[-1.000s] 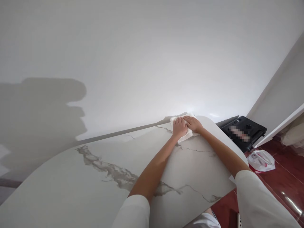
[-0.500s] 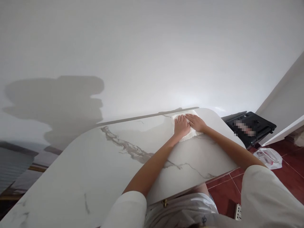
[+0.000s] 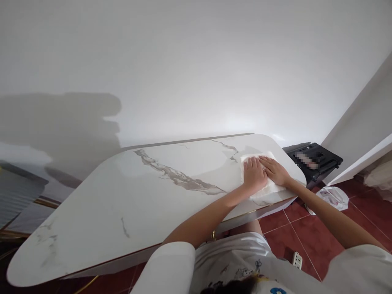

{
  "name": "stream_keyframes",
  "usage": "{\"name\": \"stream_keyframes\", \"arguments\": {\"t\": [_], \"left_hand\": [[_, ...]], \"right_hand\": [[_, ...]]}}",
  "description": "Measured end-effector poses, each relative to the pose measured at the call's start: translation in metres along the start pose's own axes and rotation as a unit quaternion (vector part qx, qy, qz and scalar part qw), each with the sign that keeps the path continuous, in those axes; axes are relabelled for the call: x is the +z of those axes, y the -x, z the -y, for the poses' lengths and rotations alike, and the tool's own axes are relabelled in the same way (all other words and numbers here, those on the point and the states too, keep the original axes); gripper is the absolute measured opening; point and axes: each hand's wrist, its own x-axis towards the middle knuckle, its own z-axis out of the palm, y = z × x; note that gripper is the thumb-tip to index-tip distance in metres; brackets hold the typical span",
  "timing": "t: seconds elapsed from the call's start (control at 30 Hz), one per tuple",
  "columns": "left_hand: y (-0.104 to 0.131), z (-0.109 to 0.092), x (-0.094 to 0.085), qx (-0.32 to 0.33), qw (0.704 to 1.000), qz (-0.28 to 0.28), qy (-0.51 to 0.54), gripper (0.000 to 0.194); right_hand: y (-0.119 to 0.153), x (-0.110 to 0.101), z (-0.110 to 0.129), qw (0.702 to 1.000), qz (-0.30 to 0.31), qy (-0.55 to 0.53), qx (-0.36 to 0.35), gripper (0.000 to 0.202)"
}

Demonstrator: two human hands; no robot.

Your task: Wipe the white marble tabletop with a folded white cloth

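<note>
A white cloth (image 3: 271, 188) lies spread near the right end of a white marble-patterned table (image 3: 159, 204). Flat on the cloth's left part rests my left hand (image 3: 255, 173), fingers stretched out and pointing away from me. My right hand (image 3: 276, 171) lies beside it, fingers extended toward the left and its fingertips close to my left hand. Both palms press on the cloth, hiding its middle.
Behind the table stands a white wall (image 3: 190, 73). A black case (image 3: 327, 159) and a clear plastic bag (image 3: 332, 198) are off the right end. A white power strip (image 3: 297, 260) lies on the red tiled floor (image 3: 306, 232).
Both hands have moved with the cloth toward me and to the right, closer to the table's front edge. The camera view has shifted, showing more of the table's left end.
</note>
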Motion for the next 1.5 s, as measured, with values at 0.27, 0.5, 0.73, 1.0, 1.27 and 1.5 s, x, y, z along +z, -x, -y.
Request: {"name": "stream_keyframes", "arguments": {"t": [0.27,0.5,0.73,1.0,1.27,1.5], "left_hand": [[0.045,0.002,-0.015,0.061,0.998,0.014,0.0,0.058],[0.033,0.041,-0.017,0.06,0.998,0.02,-0.01,0.056],[-0.043,0.083,-0.007,0.075,0.996,0.044,-0.014,0.05],[-0.107,0.114,0.01,0.046,0.999,0.021,0.003,0.05],[-0.145,0.145,0.013,0.032,0.999,0.02,-0.007,0.05],[-0.14,0.165,0.008,-0.003,0.999,0.004,-0.033,0.049]], "right_hand": [[0.04,-0.007,0.055,0.998,-0.006,0.044,0.049,0.053],[0.007,0.008,0.073,0.997,-0.012,0.046,0.066,0.054],[-0.069,0.027,0.033,0.994,-0.029,0.042,0.1,0.054],[-0.136,0.036,-0.009,0.996,-0.006,0.03,0.084,0.052],[-0.187,0.049,-0.022,0.996,-0.027,0.033,0.074,0.051],[-0.212,0.058,-0.015,0.999,-0.017,0.013,0.045,0.052]]}}
